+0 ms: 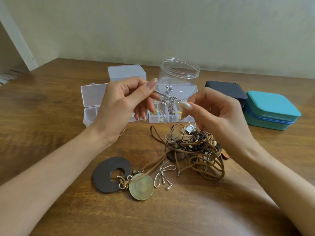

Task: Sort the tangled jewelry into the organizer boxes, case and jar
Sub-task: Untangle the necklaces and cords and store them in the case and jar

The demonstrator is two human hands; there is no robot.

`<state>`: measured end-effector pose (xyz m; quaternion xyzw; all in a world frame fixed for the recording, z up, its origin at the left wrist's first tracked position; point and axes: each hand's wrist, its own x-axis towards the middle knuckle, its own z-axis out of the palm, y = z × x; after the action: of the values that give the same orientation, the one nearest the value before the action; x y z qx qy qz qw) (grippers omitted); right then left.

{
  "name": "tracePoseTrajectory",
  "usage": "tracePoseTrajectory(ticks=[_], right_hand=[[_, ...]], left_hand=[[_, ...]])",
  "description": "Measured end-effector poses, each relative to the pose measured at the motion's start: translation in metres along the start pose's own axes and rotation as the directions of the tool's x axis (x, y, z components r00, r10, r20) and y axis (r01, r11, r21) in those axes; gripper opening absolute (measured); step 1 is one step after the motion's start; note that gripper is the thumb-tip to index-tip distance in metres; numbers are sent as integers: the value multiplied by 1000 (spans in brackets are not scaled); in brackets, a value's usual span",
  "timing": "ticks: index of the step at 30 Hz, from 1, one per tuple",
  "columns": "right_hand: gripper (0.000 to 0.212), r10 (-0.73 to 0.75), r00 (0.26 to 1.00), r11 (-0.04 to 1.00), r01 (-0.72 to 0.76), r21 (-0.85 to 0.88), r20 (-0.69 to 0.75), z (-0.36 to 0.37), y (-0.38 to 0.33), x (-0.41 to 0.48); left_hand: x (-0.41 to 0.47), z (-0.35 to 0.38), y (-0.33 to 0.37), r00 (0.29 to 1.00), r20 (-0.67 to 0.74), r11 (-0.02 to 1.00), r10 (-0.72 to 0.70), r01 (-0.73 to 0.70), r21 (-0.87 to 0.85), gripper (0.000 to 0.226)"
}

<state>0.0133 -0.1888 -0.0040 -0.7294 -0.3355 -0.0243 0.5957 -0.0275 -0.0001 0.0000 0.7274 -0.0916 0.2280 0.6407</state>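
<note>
A silver charm piece (167, 97) is pinched at one end by the left hand (122, 106) and at the other by the right hand (216, 113), held above the open organizer box (170, 114), behind the tangled jewelry (192, 147).

Soft, even indoor light, moderate brightness, no harsh shadows.

We see faint diffuse shadows under the forearms on the table (51, 103). Mild glare on the clear jar (179, 70) rim and on the open organizer box (92, 94) lid. Wide-angle bending at the edges: table line curves, forearms stretch. The picture is slightly soft overall, and small jewelry detail smears.
</note>
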Motion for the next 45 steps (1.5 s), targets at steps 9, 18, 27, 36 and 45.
tracePoseTrajectory(ticks=[9,18,27,36,45], right_hand=[[11,-20,998,998,23,55,-56,4,0,-1],[8,-270,956,941,236,-243,-118,-6,4,3],[7,-237,968,955,217,-202,-78,-8,6,3],[25,196,947,905,-274,325,253,10,7,0],[14,178,975,928,-211,307,132,1,6,3]], left_hand=[[-5,5,-3,992,128,1000,-14,16,-17,20],[-6,7,-5,950,312,1000,-13,19,-15,11],[-6,8,-4,962,272,1000,15,-13,-8,14],[-7,7,1,986,88,975,142,-155,159,29],[-4,1,-1,995,58,993,85,-90,74,32]])
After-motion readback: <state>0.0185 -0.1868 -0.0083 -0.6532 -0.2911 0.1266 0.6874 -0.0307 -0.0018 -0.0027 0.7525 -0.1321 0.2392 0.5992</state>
